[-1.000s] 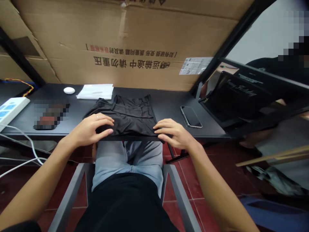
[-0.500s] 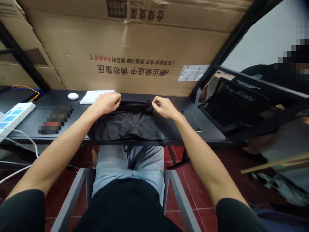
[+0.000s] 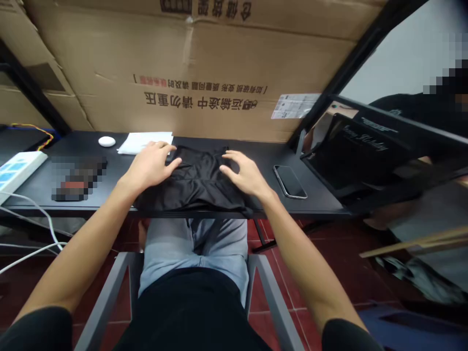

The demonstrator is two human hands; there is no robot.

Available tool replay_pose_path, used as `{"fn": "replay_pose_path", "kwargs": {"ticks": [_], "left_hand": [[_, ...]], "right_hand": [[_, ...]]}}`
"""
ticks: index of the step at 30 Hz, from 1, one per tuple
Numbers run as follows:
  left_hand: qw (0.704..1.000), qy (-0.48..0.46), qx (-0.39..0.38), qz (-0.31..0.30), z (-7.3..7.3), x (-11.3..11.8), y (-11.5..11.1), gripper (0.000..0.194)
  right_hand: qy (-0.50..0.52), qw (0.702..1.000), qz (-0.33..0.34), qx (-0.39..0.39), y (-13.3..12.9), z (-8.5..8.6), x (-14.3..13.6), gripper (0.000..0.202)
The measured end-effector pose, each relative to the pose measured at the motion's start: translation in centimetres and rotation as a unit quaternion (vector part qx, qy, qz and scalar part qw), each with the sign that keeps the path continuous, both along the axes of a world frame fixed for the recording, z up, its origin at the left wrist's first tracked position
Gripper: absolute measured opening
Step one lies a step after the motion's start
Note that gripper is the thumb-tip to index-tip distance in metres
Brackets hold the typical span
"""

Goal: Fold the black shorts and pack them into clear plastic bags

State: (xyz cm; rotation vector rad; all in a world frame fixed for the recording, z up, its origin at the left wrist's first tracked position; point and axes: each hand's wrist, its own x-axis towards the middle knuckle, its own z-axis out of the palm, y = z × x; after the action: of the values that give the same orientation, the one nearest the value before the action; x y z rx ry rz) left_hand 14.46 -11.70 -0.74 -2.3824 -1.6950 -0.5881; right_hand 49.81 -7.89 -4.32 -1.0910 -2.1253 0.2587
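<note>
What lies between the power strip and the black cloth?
In the head view, a dark, blurred-out item on the desk, then the left forearm, lie between the power strip and the black cloth.

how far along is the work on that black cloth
Done: the black cloth lies spread on the desk. In progress: the left hand and right hand, fingers open, are at its far part, perhaps smoothing. Left, it seems: wrinkles across its middle.

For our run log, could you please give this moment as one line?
left hand: open, at black cloth | right hand: open, at cloth | cloth: rumpled on desk | phone: right of cloth
</note>
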Motion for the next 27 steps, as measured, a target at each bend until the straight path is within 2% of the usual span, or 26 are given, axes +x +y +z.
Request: {"fn": "replay_pose_path", "kwargs": {"ticks": [3,5,8,11,17,27], "left_hand": [[1.0,-0.011,-0.019,0.008,-2.1,-1.3,-4.1,0.069],[0.999,-0.023,-0.036,0.024,-3.8,-2.2,-5.7,0.071],[0.997,-0.047,-0.056,0.035,-5.9,-3.3,-6.5,0.07],[0.996,-0.067,-0.06,0.025,-7.1,-3.9,-6.3,0.072],[0.996,-0.073,-0.051,0.022,-7.6,-3.9,-6.1,0.072],[0.996,-0.069,-0.049,0.023,-7.7,-3.9,-6.1,0.072]], "right_hand": [[-0.04,0.994,0.065,-0.081,-3.4,-0.8,0.4,0.069],[-0.043,0.99,0.085,-0.107,-4.4,-1.3,0.8,0.07],[-0.032,0.989,0.081,-0.12,-4.9,-2.1,1.7,0.065],[-0.03,0.99,0.071,-0.117,-5.1,-2.6,2.3,0.066],[-0.022,0.994,0.055,-0.097,-5.4,-2.9,2.3,0.055],[-0.014,0.994,0.057,-0.093,-5.3,-3.0,2.2,0.051]]}}
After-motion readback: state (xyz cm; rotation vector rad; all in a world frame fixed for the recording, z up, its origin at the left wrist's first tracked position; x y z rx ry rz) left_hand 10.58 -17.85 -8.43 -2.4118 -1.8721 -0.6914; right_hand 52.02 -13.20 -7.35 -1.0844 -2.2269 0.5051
